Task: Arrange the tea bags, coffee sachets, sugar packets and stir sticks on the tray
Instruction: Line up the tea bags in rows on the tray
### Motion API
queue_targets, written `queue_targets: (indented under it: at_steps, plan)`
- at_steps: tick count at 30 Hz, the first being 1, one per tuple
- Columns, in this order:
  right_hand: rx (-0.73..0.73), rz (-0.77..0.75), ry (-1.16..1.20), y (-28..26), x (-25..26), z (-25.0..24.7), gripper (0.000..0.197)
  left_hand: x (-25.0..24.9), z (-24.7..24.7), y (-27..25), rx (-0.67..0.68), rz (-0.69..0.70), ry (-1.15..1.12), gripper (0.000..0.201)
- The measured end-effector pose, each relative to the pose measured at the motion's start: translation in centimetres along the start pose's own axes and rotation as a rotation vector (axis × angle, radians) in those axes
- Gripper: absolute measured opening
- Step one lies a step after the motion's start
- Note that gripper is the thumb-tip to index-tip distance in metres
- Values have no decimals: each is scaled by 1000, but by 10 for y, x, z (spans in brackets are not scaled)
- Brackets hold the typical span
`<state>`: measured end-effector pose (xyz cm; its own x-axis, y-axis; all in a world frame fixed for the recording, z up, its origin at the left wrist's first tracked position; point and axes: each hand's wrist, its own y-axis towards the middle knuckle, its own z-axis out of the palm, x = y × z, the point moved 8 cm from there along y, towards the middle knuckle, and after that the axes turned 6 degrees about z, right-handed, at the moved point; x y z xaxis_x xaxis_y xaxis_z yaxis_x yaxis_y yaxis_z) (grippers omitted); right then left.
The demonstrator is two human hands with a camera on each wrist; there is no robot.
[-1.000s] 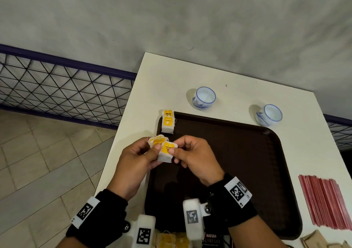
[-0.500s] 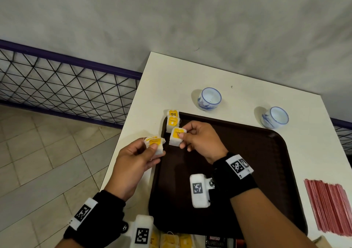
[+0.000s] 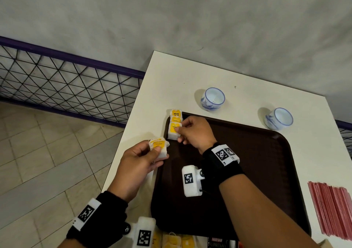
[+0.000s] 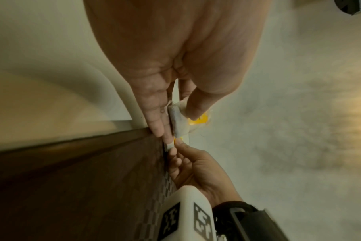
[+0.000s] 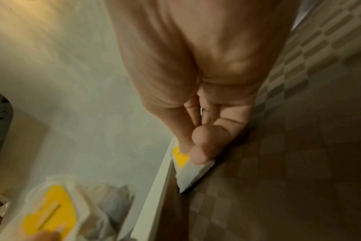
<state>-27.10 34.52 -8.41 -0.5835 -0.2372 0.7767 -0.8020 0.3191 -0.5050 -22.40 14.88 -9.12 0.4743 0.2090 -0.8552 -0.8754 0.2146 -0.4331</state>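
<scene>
Head view: at the tray's [image 3: 266,171] far-left corner, a tea bag [image 3: 173,131] was pinched between thumb and fingertips [image 3: 178,130] of the right hand [image 3: 196,131], overlapping the placed tea bags [image 3: 176,115] there. Small tea bags [image 3: 159,149] were clamped by the left hand [image 3: 136,164], thumb on top, fingers curled beneath, over the table's [image 3: 238,103] left edge beside the tray.

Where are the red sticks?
In the head view, the red sticks lie on the white table, right of the brown tray.
</scene>
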Motion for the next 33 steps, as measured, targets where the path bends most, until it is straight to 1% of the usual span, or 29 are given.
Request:
queue_targets:
  at_steps: [8, 10, 12, 13, 14, 17, 19, 22, 27, 33]
  plan:
    - [-63, 29, -8, 4, -5, 1, 19, 1, -3, 2, -24, -45, -50, 19]
    - [-110, -11, -53, 2, -1, -4, 20, 0, -3, 2, -28, -47, -61, 19]
    - [-164, -91, -87, -7, 7, -11, 18, -2, -2, 2, -18, -23, -34, 19]
    - [-157, -127, -63, -14, 10, -12, 17, -2, -2, 2, -16, -6, -19, 19]
    - [-118, -155, -16, -23, 13, -11, 15, -3, -2, 2, -18, 8, -8, 18]
    - [86, -185, 105, -52, 15, 1, 14, -6, -1, 2, -22, 53, 17, 15]
    - [156, -204, 120, -65, 12, 8, 17, -9, 2, 2, -16, 85, 43, 14]
    - [169, -210, 166, -73, 7, 12, 14, -10, 7, 1, -8, 113, 60, 14]
    - [138, -201, 217, -76, 5, 8, 7, -9, 10, -1, -2, 91, 14, 16]
    - [107, -164, 216, -72, 0, -1, 8, -12, -1, 2, -63, 90, -29, 13]
